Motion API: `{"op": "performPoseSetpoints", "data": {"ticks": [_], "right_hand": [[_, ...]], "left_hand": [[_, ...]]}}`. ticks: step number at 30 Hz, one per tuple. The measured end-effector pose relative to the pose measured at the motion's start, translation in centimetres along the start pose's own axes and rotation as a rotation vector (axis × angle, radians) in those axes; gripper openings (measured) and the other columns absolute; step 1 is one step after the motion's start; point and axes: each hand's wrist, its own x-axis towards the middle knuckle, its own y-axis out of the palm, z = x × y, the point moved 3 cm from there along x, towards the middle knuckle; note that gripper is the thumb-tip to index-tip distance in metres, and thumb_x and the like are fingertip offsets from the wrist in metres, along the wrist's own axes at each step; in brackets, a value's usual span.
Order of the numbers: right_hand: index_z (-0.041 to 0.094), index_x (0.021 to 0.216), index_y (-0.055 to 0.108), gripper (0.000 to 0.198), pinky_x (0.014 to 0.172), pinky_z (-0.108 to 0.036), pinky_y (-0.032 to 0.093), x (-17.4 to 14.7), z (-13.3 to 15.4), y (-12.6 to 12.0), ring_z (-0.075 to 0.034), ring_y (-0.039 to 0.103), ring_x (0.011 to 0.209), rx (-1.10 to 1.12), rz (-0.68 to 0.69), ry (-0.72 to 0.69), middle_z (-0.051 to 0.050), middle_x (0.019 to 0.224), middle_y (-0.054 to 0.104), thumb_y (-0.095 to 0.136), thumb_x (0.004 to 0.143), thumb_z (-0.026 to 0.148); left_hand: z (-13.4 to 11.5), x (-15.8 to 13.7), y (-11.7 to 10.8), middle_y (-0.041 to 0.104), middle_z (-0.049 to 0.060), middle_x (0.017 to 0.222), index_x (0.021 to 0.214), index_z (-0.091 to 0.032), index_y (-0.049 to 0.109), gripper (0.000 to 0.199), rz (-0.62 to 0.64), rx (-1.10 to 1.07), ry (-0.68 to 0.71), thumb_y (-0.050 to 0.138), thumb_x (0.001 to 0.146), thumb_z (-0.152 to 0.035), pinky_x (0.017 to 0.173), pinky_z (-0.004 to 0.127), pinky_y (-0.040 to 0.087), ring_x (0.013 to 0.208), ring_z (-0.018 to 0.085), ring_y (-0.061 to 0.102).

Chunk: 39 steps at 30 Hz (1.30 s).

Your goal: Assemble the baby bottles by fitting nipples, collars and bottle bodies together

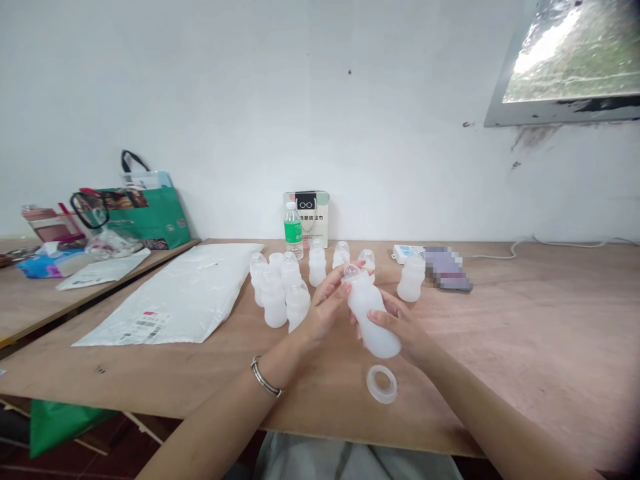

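Observation:
A frosted white baby bottle (375, 320) is held tilted over the table, its mouth toward the upper left. My right hand (400, 327) is closed around the bottle's body, thumb across the front. At the mouth, my left hand (330, 303) pinches a clear nipple (352, 269) with its fingertips. A translucent screw ring (382, 384) lies flat on the table below the bottle. Several similar bottles (275, 303) stand grouped left of my hands, most with clear domed tops. Others stand behind my hands, and one bottle (411, 279) is to the right.
A white plastic mailer (185, 293) covers the table's left part. At the back stand a water bottle (293, 230) and a paper bag (316, 220). A blurred purple item (447, 268) and a white cable (515, 248) lie right. Green bags (150, 217) rest on the left table.

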Motion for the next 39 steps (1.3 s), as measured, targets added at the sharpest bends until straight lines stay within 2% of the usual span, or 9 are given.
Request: {"op": "performPoseSetpoints", "data": {"ticks": [6,11,15,20,24,29,31,35,39], "right_hand": [[0.025,0.113,0.05,0.043,0.054,-0.027,0.049,0.0,-0.8,0.2,-0.015,0.063,0.063,0.059,0.016,-0.017,-0.001,0.083,0.065,0.067,0.077,0.041],[0.024,0.12,0.047,0.051,0.06,-0.028,0.05,0.1,-0.9,0.2,-0.017,0.063,0.072,-0.058,0.019,-0.028,-0.002,0.088,0.065,0.065,0.077,0.044],[0.025,0.129,0.039,0.061,0.064,-0.031,0.053,0.4,-1.2,0.0,-0.018,0.063,0.077,-0.113,-0.011,-0.033,-0.006,0.107,0.062,0.062,0.077,0.048],[0.028,0.13,0.039,0.058,0.074,-0.036,0.056,0.5,-1.9,-0.2,-0.02,0.063,0.091,-0.239,-0.052,-0.079,-0.008,0.122,0.056,0.058,0.078,0.046],[0.028,0.133,0.034,0.059,0.079,-0.038,0.056,0.4,-2.0,-0.1,-0.021,0.062,0.097,-0.279,-0.037,-0.116,-0.008,0.126,0.053,0.056,0.08,0.042],[0.027,0.129,0.033,0.057,0.084,-0.038,0.054,0.4,-1.8,0.1,-0.022,0.059,0.107,-0.224,-0.039,-0.135,-0.008,0.13,0.051,0.059,0.078,0.035],[0.027,0.126,0.033,0.055,0.079,-0.036,0.055,0.4,-1.7,0.1,-0.021,0.061,0.1,-0.228,-0.057,-0.127,-0.008,0.123,0.055,0.059,0.078,0.035],[0.029,0.12,0.028,0.053,0.061,-0.033,0.055,0.3,-1.8,0.3,-0.017,0.064,0.071,-0.194,-0.075,-0.099,-0.002,0.097,0.061,0.058,0.078,0.04],[0.029,0.117,0.021,0.056,0.056,-0.032,0.054,0.3,-2.0,0.3,-0.016,0.063,0.062,-0.162,-0.099,-0.121,-0.001,0.091,0.059,0.059,0.078,0.043]], "left_hand": [[0.0,-0.3,0.4,0.051,0.012,0.13,0.129,-0.026,0.047,0.054,-0.006,0.017,0.052,0.051,0.084,-0.056,0.04,0.019,0.042,0.068,0.012,0.058],[0.3,-0.4,0.3,0.056,0.012,0.12,0.124,-0.026,0.044,0.052,-0.054,0.103,0.062,0.055,0.082,-0.055,0.043,0.019,0.042,0.065,0.011,0.057],[1.4,-0.6,0.4,0.057,0.009,0.113,0.112,-0.023,0.042,0.041,-0.083,0.143,-0.004,0.045,0.087,-0.056,0.037,0.017,0.038,0.053,0.006,0.049],[2.8,-1.2,0.0,0.056,0.002,0.089,0.104,-0.023,0.033,0.044,-0.178,0.263,-0.075,0.037,0.086,-0.063,0.033,0.019,0.033,0.044,0.005,0.042],[2.7,-1.3,-0.3,0.051,-0.001,0.081,0.1,-0.023,0.032,0.045,-0.186,0.341,-0.025,0.037,0.085,-0.065,0.036,0.021,0.03,0.044,0.006,0.04],[2.3,-1.2,-0.5,0.05,0.001,0.082,0.097,-0.021,0.037,0.044,-0.234,0.459,0.098,0.037,0.086,-0.064,0.055,0.027,0.041,0.062,0.012,0.049],[2.3,-1.2,-0.5,0.051,0.002,0.082,0.097,-0.021,0.037,0.045,-0.251,0.466,0.104,0.037,0.086,-0.064,0.057,0.027,0.041,0.064,0.012,0.049],[3.0,-1.2,-0.3,0.052,-0.002,0.077,0.1,-0.023,0.033,0.045,-0.235,0.357,-0.026,0.038,0.084,-0.065,0.039,0.022,0.033,0.043,0.007,0.041],[3.2,-1.1,-0.1,0.049,-0.006,0.065,0.103,-0.024,0.034,0.045,-0.223,0.276,-0.075,0.036,0.085,-0.066,0.033,0.02,0.031,0.036,0.007,0.04]]}}
